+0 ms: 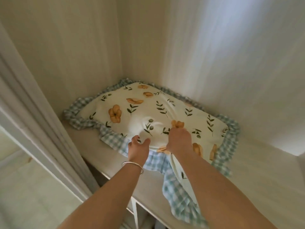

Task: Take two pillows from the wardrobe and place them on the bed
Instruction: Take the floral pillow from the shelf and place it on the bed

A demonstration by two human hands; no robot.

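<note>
A cream pillow (148,111) with orange flowers, green sprigs and a blue-and-white checked frill lies on a wardrobe shelf (257,164), pushed into the back left corner. Part of its frill hangs over the shelf's front edge. My right hand (179,140) is closed on a pinch of the pillow's cover near the front edge. My left hand (137,147), with a silver bangle on the wrist, hovers just left of it with fingers spread at the pillow's front. Only one pillow shows.
The wardrobe's pale side wall (79,52) and back wall (231,47) close in the shelf. A white door frame (33,113) runs down the left. Below the shelf's edge a lower compartment (148,217) is partly visible.
</note>
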